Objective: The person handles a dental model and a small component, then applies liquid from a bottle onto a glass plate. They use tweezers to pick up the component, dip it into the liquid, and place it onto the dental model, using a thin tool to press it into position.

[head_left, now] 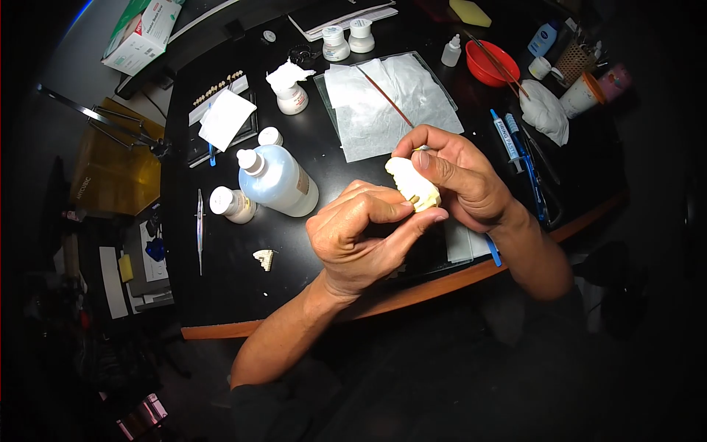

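A pale yellow dental cast (409,181) is held up over the front of the table. My right hand (471,180) grips it from the right, thumb on its near face and fingers curled behind. From the left, my left hand (361,232) pinches the cast's lower end between thumb and index finger. Right at those fingertips sits a small tan, tooth-like piece (414,200). A brush (387,97) lies on white tissue (390,96) behind the hands. Left of my left hand, a smaller piece of toothed cast (264,258) rests on the black tabletop.
A large clear bottle (283,184) and a small jar (233,205) stand left of the hands. Tweezers (199,232) lie farther left. On the right are a firing paste syringe (506,140), a red bowl (492,65) and crumpled tissue (545,110). The wooden table edge (412,296) runs below.
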### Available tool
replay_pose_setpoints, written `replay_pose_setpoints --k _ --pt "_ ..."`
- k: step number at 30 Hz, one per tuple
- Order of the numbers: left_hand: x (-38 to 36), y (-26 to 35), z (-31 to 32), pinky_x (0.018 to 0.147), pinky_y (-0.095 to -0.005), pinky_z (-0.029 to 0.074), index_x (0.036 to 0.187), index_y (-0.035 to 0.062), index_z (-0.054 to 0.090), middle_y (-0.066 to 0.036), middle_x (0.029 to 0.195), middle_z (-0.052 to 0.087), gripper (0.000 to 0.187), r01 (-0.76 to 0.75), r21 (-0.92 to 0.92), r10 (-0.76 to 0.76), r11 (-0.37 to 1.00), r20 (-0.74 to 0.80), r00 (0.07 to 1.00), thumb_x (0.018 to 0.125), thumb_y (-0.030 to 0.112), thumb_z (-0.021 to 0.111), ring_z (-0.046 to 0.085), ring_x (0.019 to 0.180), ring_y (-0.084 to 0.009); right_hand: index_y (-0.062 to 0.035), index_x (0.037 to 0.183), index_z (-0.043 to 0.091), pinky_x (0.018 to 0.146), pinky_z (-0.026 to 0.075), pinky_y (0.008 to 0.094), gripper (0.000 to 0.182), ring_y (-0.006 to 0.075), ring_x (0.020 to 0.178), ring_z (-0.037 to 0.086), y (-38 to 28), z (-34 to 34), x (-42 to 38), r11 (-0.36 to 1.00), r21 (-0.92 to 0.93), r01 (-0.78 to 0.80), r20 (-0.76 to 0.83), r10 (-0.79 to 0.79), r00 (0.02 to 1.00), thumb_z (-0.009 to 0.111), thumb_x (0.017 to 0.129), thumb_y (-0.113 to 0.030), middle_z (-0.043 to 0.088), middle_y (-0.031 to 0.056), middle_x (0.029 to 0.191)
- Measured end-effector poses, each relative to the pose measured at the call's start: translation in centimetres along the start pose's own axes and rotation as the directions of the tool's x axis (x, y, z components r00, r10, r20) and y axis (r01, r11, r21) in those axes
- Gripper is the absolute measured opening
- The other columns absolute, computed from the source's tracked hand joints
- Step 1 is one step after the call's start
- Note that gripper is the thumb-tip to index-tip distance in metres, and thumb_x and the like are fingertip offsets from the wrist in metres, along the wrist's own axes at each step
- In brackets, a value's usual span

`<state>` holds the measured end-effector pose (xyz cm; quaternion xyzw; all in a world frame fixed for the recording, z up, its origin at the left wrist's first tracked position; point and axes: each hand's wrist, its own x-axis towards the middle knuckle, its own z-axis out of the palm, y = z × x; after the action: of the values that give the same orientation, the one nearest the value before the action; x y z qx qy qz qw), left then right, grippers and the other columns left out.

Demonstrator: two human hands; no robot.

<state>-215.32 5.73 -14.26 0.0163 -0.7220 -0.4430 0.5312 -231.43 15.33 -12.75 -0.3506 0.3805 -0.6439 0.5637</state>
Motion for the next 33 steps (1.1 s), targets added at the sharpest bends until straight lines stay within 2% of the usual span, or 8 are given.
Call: replay_pose_setpoints --k 5,9,11,14,15,18,21,33 --pt "0.1 0.3 -0.1 0.060 -0.0267 0.051 0.075 0.0041 0.067 -0.005 0.072 0.073 0.033 0.029 0.007 -0.029 1.000 0.014 0.999 0.067 0.010 0.099 0.069 0.063 -0.0151 0.0004 0.124 0.057 0.076 0.053 0.0211 0.029 0.0066 0.090 0.064 -0.1 0.1 0.0 1.000 0.014 0.006 -0.009 -0.006 1.000 0.062 0.105 -0.021 0.067 0.0054 0.101" --pt "0.1 0.1 -0.1 0.071 -0.0283 0.054 0.081 0.0008 0.070 -0.009 0.080 0.075 0.027 0.166 -0.092 -0.164 0.982 0.028 0.986 0.071 0.005 0.095 0.072 0.073 -0.0169 0.0003 0.122 0.058 0.072 0.052 0.0218 0.025 0.0071 0.081 0.066 -0.4 0.6 -0.1 0.995 0.067 0.074 -0.091 -0.068 0.994 0.066 0.103 -0.015 0.070 0.0055 0.092" --pt "0.3 -0.1 -0.3 0.076 -0.0292 0.056 0.085 -0.0014 0.072 -0.011 0.088 0.076 0.022 0.235 -0.157 -0.227 0.959 0.064 0.972 0.075 0.000 0.091 0.072 0.079 -0.0177 0.0008 0.123 0.058 0.074 0.052 0.0221 0.027 0.0074 0.082 0.066 -0.7 1.0 -0.1 0.993 0.063 0.104 -0.149 -0.094 0.984 0.067 0.102 -0.013 0.069 0.0056 0.092" --pt "0.3 0.2 -0.5 0.079 -0.0300 0.056 0.093 -0.0037 0.074 -0.014 0.098 0.075 0.016 0.376 -0.240 -0.356 0.895 0.124 0.926 0.081 -0.005 0.084 0.072 0.084 -0.0178 0.0021 0.124 0.056 0.078 0.051 0.0233 0.029 0.0083 0.084 0.066 -0.9 0.9 -0.2 0.991 0.069 0.114 -0.171 -0.101 0.980 0.068 0.100 -0.012 0.069 0.0062 0.091" --pt "0.3 0.4 -0.6 0.077 -0.0264 0.055 0.098 -0.0047 0.073 -0.013 0.101 0.074 0.014 0.423 -0.275 -0.395 0.863 0.153 0.906 0.085 -0.007 0.079 0.070 0.084 -0.0139 0.0021 0.124 0.056 0.078 0.051 0.0233 0.030 0.0084 0.084 0.066 -0.8 0.6 -0.1 0.991 0.068 0.112 -0.159 -0.100 0.982 0.068 0.100 -0.011 0.069 0.0065 0.091" --pt "0.8 1.7 -0.7 0.075 -0.0226 0.053 0.098 -0.0056 0.073 -0.012 0.102 0.074 0.012 0.607 -0.383 -0.578 0.696 0.203 0.791 0.088 -0.005 0.078 0.068 0.086 -0.0112 0.0022 0.124 0.056 0.076 0.051 0.0226 0.031 0.0083 0.082 0.066 -0.7 0.6 -0.2 0.992 0.040 0.121 -0.157 -0.114 0.981 0.069 0.100 -0.011 0.070 0.0078 0.091" --pt "0.8 1.4 -1.3 0.074 -0.0201 0.053 0.099 -0.0067 0.072 -0.013 0.104 0.074 0.010 0.635 -0.356 -0.581 0.685 0.258 0.772 0.090 -0.005 0.075 0.068 0.087 -0.0101 0.0022 0.124 0.056 0.074 0.051 0.0220 0.031 0.0084 0.080 0.066 -0.8 1.1 -0.2 0.991 0.001 0.135 -0.169 -0.133 0.977 0.070 0.099 -0.010 0.072 0.0096 0.092" --pt "0.7 1.1 -1.6 0.081 -0.0236 0.055 0.101 -0.0073 0.072 -0.013 0.104 0.074 0.009 0.690 -0.537 -0.619 0.485 0.347 0.705 0.092 -0.006 0.072 0.067 0.092 -0.0113 0.0021 0.125 0.056 0.073 0.052 0.0224 0.032 0.0086 0.081 0.067 -0.7 1.1 -0.3 0.992 -0.007 0.124 -0.173 -0.123 0.977 0.070 0.098 -0.009 0.072 0.0103 0.093"
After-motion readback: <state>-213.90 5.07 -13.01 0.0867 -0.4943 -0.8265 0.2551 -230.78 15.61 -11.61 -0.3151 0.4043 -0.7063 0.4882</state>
